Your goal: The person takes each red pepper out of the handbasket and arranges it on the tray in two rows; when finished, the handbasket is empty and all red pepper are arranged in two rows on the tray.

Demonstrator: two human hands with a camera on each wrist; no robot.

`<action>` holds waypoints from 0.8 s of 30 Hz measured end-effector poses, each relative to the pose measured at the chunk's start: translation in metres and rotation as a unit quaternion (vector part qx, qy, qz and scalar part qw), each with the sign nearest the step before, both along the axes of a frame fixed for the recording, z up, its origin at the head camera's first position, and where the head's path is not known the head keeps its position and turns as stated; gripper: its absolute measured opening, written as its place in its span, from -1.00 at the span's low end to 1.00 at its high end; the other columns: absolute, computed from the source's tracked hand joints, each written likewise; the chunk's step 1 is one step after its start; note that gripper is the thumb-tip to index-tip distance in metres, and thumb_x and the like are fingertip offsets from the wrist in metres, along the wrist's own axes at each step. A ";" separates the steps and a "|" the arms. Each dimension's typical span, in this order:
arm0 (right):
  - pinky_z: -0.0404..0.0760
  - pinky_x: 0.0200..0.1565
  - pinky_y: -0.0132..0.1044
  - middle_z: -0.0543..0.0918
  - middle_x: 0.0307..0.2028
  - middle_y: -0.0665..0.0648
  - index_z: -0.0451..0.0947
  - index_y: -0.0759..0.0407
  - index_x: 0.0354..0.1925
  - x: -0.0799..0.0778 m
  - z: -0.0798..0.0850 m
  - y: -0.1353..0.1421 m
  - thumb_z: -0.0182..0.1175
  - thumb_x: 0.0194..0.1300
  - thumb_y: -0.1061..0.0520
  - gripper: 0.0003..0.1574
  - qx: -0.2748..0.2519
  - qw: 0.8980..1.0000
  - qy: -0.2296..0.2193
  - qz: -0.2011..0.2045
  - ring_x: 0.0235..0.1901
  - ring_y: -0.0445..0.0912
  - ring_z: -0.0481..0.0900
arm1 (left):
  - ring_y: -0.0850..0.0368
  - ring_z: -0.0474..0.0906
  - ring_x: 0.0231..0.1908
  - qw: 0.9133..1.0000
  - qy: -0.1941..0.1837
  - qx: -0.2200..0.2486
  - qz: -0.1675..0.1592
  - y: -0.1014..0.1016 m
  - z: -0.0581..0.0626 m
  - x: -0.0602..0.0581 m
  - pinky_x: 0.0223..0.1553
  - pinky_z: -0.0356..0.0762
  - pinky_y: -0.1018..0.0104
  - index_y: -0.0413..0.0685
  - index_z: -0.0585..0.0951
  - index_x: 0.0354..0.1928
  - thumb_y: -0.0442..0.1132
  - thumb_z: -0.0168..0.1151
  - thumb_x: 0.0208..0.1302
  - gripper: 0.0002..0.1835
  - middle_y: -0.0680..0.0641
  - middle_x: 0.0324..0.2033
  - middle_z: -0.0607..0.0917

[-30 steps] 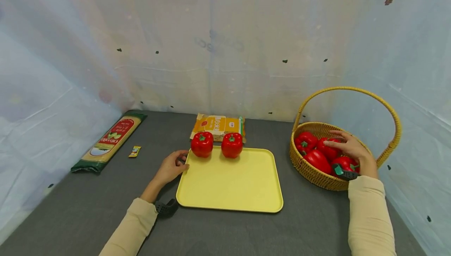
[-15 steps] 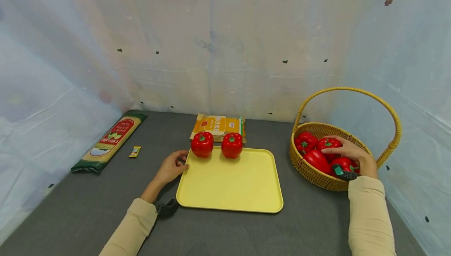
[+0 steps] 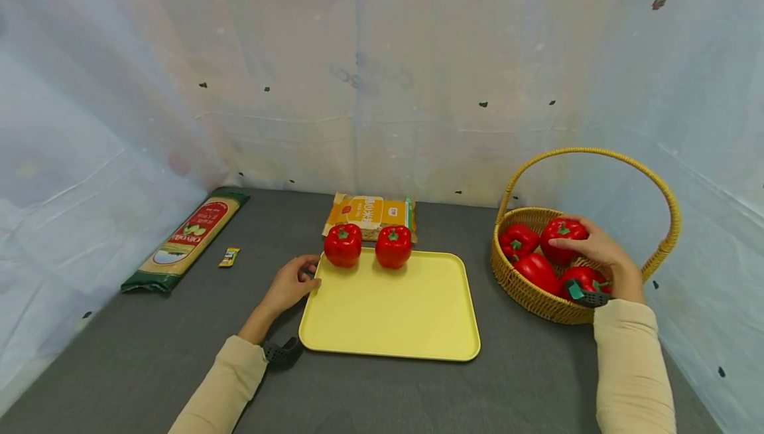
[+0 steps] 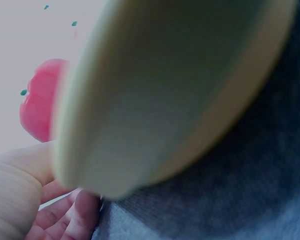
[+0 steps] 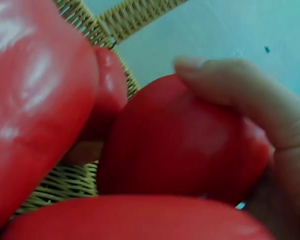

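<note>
At the left edge of a yellow tray (image 3: 390, 311), my left hand (image 3: 289, 288) grips the rim with thumb and fingers; in the left wrist view the tray's blurred rim (image 4: 70, 130) hides part of that hand. Two red bell peppers (image 3: 342, 245) with green stems stand side by side along the tray's far edge. My right hand (image 3: 601, 251) holds another bell pepper (image 3: 560, 231) inside the wicker basket (image 3: 528, 302) on the right. From the right wrist camera, the thumb (image 5: 230, 82) lies over that pepper (image 5: 175, 145). Several more peppers (image 3: 537, 273) surround it.
The basket's tall handle (image 3: 587, 150) arches over its opening. Behind the tray lies an orange food packet (image 3: 370, 215). Over on the left are a long green-ended pasta bag (image 3: 188, 238) and a small yellow sachet (image 3: 229, 257). A pale plastic sheet (image 3: 418, 89) hangs behind.
My right hand has closed round a pepper in the basket and raised it slightly; it now sits a little higher and farther right. My left hand and the tray have stayed put.
</note>
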State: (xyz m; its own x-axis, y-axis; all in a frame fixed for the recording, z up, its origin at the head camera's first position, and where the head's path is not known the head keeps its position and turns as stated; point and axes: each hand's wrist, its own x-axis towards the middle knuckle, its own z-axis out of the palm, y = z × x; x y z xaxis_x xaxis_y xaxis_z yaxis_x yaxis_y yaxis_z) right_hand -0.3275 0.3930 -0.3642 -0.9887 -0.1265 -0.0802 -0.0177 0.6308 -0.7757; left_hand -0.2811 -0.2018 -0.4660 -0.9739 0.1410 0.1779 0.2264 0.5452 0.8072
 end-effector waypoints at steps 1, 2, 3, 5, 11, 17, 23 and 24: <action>0.53 -0.16 -0.25 0.19 0.22 0.39 -0.09 0.27 0.39 0.001 0.002 -0.001 0.16 0.26 -0.14 -0.01 -0.003 1.000 0.014 -0.005 0.05 0.12 0.31 | 0.12 0.43 -0.46 1.000 0.000 -0.001 0.000 0.000 0.000 0.000 -0.49 0.41 0.37 -0.27 0.45 0.15 -0.36 0.27 0.11 -0.49 -0.18 -0.20 0.52; 0.52 -0.19 -0.31 0.20 0.21 0.39 -0.08 0.28 0.38 0.002 0.005 -0.002 0.16 0.26 -0.13 -0.02 0.000 0.999 0.031 -0.008 0.02 0.03 0.33 | 0.12 0.43 -0.46 1.000 0.000 -0.001 -0.001 0.000 0.000 0.000 -0.49 0.41 0.37 -0.28 0.44 0.15 -0.36 0.27 0.12 -0.49 -0.18 -0.20 0.51; 0.51 -0.21 -0.37 0.21 0.21 0.37 -0.06 0.27 0.38 0.003 0.008 -0.003 0.15 0.27 -0.11 -0.04 0.000 0.999 0.047 -0.011 -0.02 -0.05 0.35 | 0.12 0.43 -0.46 1.000 0.000 0.000 -0.001 0.000 0.000 0.000 -0.49 0.41 0.37 -0.28 0.44 0.15 -0.36 0.27 0.12 -0.49 -0.18 -0.20 0.51; 0.50 -0.24 -0.44 0.23 0.20 0.34 -0.03 0.25 0.38 0.005 0.014 -0.007 0.16 0.27 -0.07 -0.08 -0.007 0.997 0.074 -0.014 -0.10 -0.20 0.36 | 0.12 0.43 -0.46 1.000 -0.001 -0.001 0.000 -0.001 0.001 0.000 -0.48 0.41 0.36 -0.28 0.44 0.15 -0.36 0.26 0.12 -0.49 -0.18 -0.20 0.51; 0.50 -0.24 -0.46 0.29 0.13 0.17 0.03 0.06 0.39 0.012 0.032 -0.026 0.19 0.25 -0.03 -0.14 -0.032 0.994 0.103 -0.011 -0.13 -0.28 0.38 | 0.12 0.43 -0.46 1.000 -0.001 -0.007 0.004 0.000 0.002 0.002 -0.49 0.40 0.37 -0.28 0.44 0.16 -0.36 0.27 0.12 -0.49 -0.18 -0.20 0.52; 0.50 -0.22 -0.44 0.28 0.14 0.12 0.10 -0.01 0.38 0.020 0.041 -0.055 0.20 0.24 0.07 -0.19 -0.060 0.989 0.135 0.026 -0.08 -0.19 0.38 | 0.12 0.43 -0.47 1.000 -0.001 -0.003 0.002 0.000 0.003 0.002 -0.51 0.39 0.37 -0.29 0.43 0.16 -0.37 0.26 0.12 -0.49 -0.19 -0.20 0.52; 0.55 -0.18 -0.40 0.32 0.10 0.09 0.15 0.03 0.34 0.025 0.034 -0.084 0.22 0.21 0.19 -0.22 -0.105 0.981 0.141 0.076 -0.07 -0.19 0.44 | 0.12 0.42 -0.47 1.000 -0.005 -0.002 0.001 0.001 0.002 0.001 -0.50 0.40 0.37 -0.27 0.44 0.15 -0.36 0.26 0.12 -0.49 -0.18 -0.21 0.52; 0.55 -0.18 -0.39 0.32 0.10 0.10 0.15 0.03 0.34 0.025 0.033 -0.088 0.23 0.20 0.19 -0.21 -0.111 0.981 0.139 0.083 -0.06 -0.18 0.45 | 0.12 0.42 -0.47 1.000 -0.007 -0.002 0.002 0.001 0.002 0.001 -0.50 0.39 0.36 -0.27 0.44 0.15 -0.35 0.27 0.12 -0.49 -0.17 -0.21 0.52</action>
